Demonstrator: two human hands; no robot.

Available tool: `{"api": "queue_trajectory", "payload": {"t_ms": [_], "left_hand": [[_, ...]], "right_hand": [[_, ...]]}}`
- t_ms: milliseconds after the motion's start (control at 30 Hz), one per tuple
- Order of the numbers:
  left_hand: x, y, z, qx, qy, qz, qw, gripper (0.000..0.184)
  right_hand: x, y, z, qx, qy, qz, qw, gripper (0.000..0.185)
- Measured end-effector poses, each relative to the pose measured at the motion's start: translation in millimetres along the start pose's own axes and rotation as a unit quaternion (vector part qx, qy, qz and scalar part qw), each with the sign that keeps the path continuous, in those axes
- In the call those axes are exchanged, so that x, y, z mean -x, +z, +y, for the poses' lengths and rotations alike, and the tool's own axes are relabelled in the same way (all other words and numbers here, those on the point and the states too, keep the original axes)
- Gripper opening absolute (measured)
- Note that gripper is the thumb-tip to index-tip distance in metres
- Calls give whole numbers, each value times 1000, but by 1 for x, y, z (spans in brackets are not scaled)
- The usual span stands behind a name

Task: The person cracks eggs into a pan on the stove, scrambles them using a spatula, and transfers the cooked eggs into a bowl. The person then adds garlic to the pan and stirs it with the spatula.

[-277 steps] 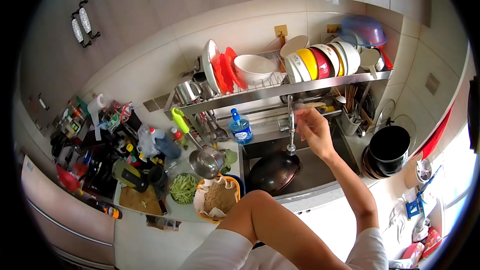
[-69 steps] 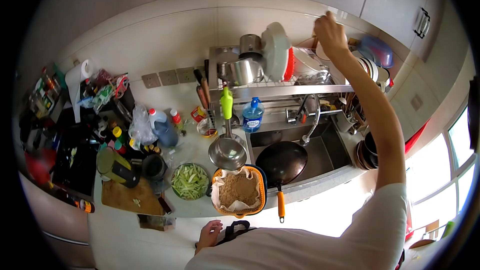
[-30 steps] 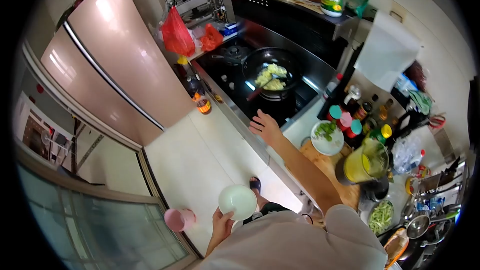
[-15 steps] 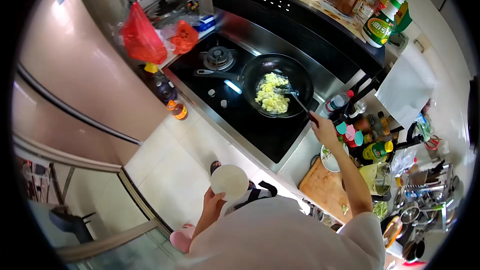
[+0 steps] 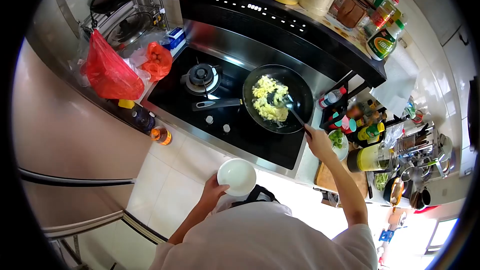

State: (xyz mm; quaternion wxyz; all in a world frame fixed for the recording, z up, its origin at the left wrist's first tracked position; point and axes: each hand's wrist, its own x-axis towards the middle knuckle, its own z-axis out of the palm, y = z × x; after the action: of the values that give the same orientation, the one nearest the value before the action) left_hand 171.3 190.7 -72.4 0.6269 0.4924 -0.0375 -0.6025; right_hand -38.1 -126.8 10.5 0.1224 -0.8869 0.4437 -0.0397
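Scrambled egg (image 5: 265, 101): lies in loose yellow clumps inside the black frying pan (image 5: 303, 90), mostly toward the left and middle of the base. Sits on the right side of the black glass stove (image 5: 252, 145), with the pan's handle pointing left, past the two knobs (image 5: 218, 124).

Right hand (image 5: 319, 144): is closed around the dark handle of the spatula (image 5: 297, 116), at the near right of the pan. Holds it slanted over the rim, with the metal head down in the pan, touching the egg.

Left hand (image 5: 214, 190): is clamped on the rim of a pale bowl (image 5: 236, 177), thumb over the edge. Holds it in front of the body, over the floor, apart from the stove and tipped so that the bare inside shows.

Left of the pan, see a burner (image 5: 201, 76) with nothing on it. Beyond the stove's left edge, find a red plastic bag (image 5: 111, 72) and a smaller orange-red bag (image 5: 157, 62) with rounded things inside. To the right, find a plate (image 5: 344, 153) with green pieces, just beside a wooden cutting board (image 5: 326, 177).
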Motion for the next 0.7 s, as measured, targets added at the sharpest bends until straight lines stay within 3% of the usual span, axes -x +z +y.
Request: {"api": "queue_trajectory", "payload": {"t_ms": [33,133,267,433,533,700], "left_hand": [[0,-10,5,-5,-8,3,1000,51],[-2,-26,10,-11,-25,8,1000,50],[-8,-31,11,-12,-15,-8,1000,50],[-4,-27,14,-7,12,7,1000,50],[-8,-21,10,23,17,-2,1000,50],[-4,-17,13,16,25,-10,999,51]], "right_hand": [[13,5,10,-21,-35,-6,999,35],[26,-6,-29,-11,-17,-28,999,34],[-13,6,-29,5,-40,40,998,33],[38,-58,-30,-42,-10,-36,998,27],[34,-32,-27,4,-32,-49,998,27],[-2,-7,-4,-12,-31,37,999,29]]}}
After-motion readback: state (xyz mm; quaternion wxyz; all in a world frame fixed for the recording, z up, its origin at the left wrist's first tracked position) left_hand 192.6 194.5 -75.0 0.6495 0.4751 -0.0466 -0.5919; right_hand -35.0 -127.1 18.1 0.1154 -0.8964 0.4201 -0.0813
